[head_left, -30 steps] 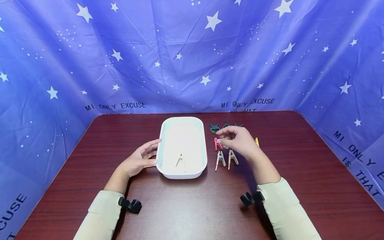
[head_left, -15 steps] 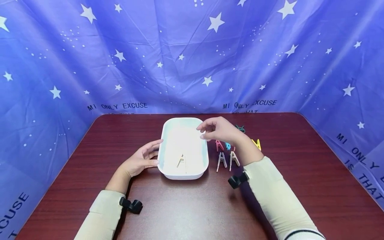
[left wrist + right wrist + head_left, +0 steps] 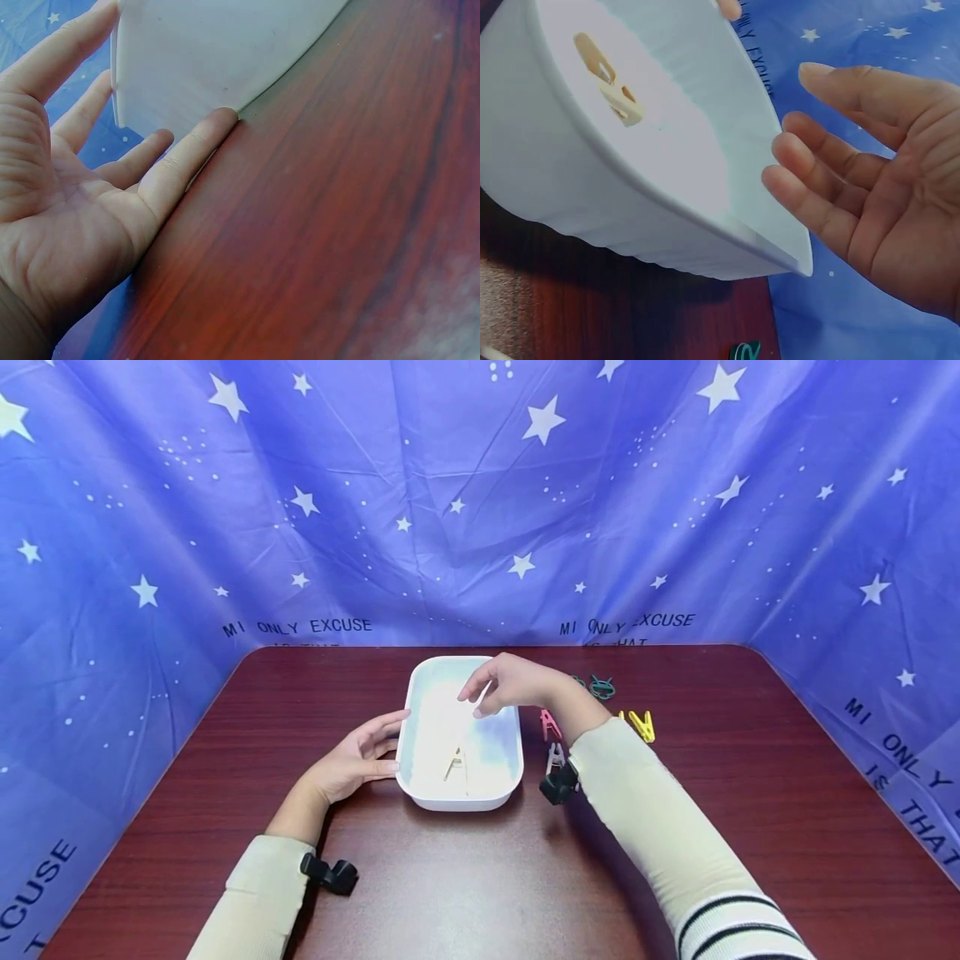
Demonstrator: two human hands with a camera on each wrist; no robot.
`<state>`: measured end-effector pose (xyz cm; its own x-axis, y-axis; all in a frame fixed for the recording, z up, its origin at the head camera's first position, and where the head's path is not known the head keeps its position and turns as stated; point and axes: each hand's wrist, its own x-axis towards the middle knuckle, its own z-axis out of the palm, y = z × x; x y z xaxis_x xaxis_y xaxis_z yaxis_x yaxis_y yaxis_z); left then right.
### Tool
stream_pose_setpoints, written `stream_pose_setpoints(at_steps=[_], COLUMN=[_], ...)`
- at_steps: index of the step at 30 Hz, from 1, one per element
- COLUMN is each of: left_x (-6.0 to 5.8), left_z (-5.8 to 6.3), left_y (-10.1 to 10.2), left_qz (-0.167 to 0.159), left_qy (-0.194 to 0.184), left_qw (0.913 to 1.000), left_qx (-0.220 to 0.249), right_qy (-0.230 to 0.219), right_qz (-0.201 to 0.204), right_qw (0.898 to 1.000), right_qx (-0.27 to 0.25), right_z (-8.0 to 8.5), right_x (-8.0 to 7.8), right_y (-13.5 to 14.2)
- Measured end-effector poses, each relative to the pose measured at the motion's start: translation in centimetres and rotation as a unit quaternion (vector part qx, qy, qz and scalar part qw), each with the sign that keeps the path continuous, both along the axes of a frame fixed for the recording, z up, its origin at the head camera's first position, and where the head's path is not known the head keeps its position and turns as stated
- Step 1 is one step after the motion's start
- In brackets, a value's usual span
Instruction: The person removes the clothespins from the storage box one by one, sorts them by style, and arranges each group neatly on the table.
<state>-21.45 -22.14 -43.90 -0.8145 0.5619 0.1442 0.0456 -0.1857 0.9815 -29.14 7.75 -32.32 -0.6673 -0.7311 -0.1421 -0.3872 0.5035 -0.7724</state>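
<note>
A white plastic tray (image 3: 459,803) stands on the table, with one beige clothespin (image 3: 607,79) lying inside near its front end. My left hand (image 3: 358,758) rests against the tray's left wall, thumb and fingertips touching it; in the left wrist view, thumb and fingers are spread. Over the tray's right rear part hovers my right hand (image 3: 506,683), fingers loosely bent and apart from the thumb. The right wrist view shows nothing between them. To the right of the tray lie a red clothespin (image 3: 550,725) and a pale clothespin (image 3: 555,757), the latter partly behind the wrist camera.
Farther right lie a yellow clothespin (image 3: 642,727) and part of another yellow piece. Green clips (image 3: 602,687) lie at the back, partly hidden by my right arm. A starry blue curtain (image 3: 480,527) hangs behind the dark red table (image 3: 450,885).
My right hand has moved left from above the clothespins to above the tray, its forearm now covering some of them. The left hand stays at the tray's side.
</note>
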Motion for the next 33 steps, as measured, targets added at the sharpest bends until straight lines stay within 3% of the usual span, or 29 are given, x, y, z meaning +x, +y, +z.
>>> stream_pose_setpoints(at_steps=[13,23,28,33], left_x=[0.1,0.1,0.1,0.0], left_z=[0.1,0.2,0.1,0.1], left_y=[-0.1,-0.4,-0.3,-0.1], left_qz=[0.002,-0.001,0.003,-0.001], left_qy=[-0.003,-0.006,-0.002,-0.009], left_qw=[1.0000,1.0000,1.0000,1.0000], left_qx=[-0.004,0.001,-0.003,0.003], right_qy=[-0.086,-0.214,-0.239,-0.221], right_qz=[0.052,0.035,0.033,0.057], right_qw=[0.988,0.962,0.953,0.951], right_qx=[0.113,0.166,0.183,0.207], right_z=[-1.3,-2.1,-2.9,-3.1], right_x=[-1.8,-2.7,-2.9,-3.0], right_y=[-3.2,-5.2,-5.8,-6.0])
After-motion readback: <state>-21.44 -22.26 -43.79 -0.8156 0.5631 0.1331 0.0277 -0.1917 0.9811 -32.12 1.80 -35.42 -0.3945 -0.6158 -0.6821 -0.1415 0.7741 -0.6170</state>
